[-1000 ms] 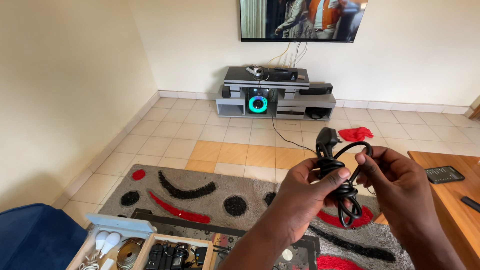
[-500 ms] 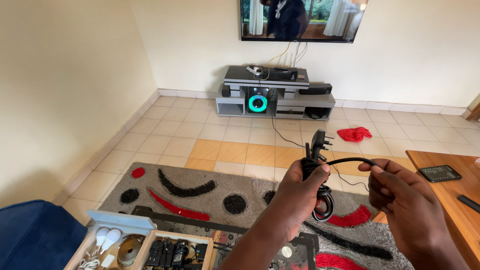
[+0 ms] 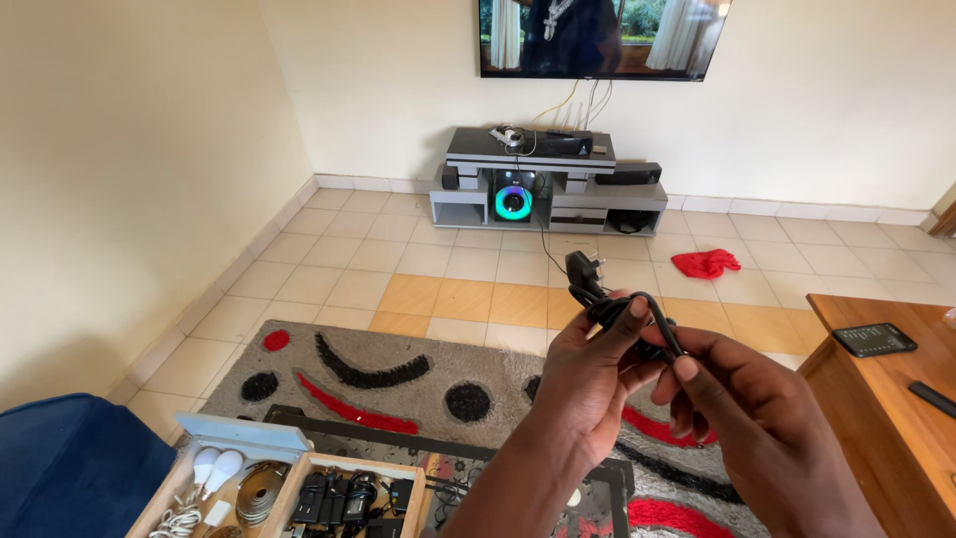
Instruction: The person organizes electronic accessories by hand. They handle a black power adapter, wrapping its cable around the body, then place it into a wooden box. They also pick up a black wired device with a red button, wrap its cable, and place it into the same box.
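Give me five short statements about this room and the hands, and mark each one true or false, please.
1. Both hands, the left hand and the right hand, hold a black power cable. True.
2. The cable's plug sticks up above the left hand. True.
3. The red cloth lies on the wooden table. False: it lies on the tiled floor near the TV stand.
4. The wooden box at the bottom left holds white bulbs. True.
5. The speaker in the TV stand glows red. False: its ring glows blue-green.
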